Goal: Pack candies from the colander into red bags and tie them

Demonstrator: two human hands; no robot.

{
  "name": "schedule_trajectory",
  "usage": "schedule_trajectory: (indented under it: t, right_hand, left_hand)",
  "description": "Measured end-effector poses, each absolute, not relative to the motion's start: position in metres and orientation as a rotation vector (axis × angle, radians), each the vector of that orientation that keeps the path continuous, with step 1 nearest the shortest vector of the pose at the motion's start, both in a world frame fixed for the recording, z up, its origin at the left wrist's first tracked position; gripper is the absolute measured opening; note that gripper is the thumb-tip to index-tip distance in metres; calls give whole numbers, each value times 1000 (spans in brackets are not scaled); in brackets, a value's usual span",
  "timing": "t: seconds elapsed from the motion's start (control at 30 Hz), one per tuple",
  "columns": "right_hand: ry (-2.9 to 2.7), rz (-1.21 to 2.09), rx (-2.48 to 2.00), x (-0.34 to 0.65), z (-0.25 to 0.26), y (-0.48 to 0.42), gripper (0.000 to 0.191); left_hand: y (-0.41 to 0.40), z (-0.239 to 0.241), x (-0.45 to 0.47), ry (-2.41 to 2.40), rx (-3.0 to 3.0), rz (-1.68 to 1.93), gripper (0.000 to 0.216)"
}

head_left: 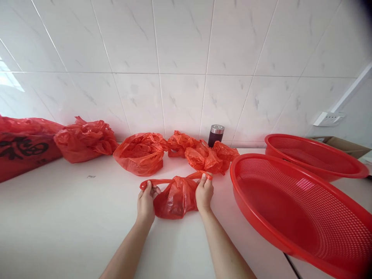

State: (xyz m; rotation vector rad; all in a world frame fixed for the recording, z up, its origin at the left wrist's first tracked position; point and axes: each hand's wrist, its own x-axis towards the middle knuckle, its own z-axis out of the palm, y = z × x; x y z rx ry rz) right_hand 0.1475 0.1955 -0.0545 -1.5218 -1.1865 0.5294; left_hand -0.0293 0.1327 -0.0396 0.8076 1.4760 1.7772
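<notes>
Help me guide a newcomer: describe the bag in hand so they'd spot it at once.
On the white table, find the nearer red basket. Just left of it, between the left hand and right hand, sits a bulging red bag. Unlike the red bags behind it, its handles are held in both hands.

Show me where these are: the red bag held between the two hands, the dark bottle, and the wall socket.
Held red bag (pixel 176 200): head view, middle of its front.
Dark bottle (pixel 215 138): head view, on its dark side.
Wall socket (pixel 329 119): head view, on its front plate.
</notes>
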Motion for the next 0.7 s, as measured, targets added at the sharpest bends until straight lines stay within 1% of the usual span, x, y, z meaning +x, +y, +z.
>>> schedule_trajectory:
  t: [0.13,0.2,0.27,0.3,0.33,0.37,0.4,0.47,0.53,0.6,0.7]
  right_hand:
    - [-1156,565,-1435,150,-52,197,37]
    - [-1159,591,-1354,150,-51,197,36]
    - [-1164,615,-1245,150,-49,196,34]
    - [-1168,623,-1195,149,-48,195,33]
    - [-1174,627,-1155,149,-47,194,32]
    - [-1183,625,-1128,149,-46,193,31]
    - [-1194,619,-1106,149,-45,192,31]
    - [-1205,607,-1072,149,-43,191,30]
    - [-1178,614,-1070,150,-42,191,31]
    - [-1108,641,-1099,152,-41,192,33]
    - [-1034,691,-1121,155,-42,196,34]
  left_hand:
    - [127,-30,-34,1520,746,1865,28]
    - [120,-18,-31,1609,823,1992,22]
    - [116,-3,-21,1723,1184,2132,21]
    - [115,4,-14,1770,1470,2134,21]
    - [116,10,-6,1804,1768,2052,20]
    - [119,15,1,1828,2018,1882,21]
    - [123,18,8,1853,2176,1633,22]
    - [134,21,19,1903,2259,1088,27]
    - [144,21,23,1913,2200,724,23]
    - [151,25,18,1897,2151,587,15]
    - [154,43,-4,1853,2099,547,15]
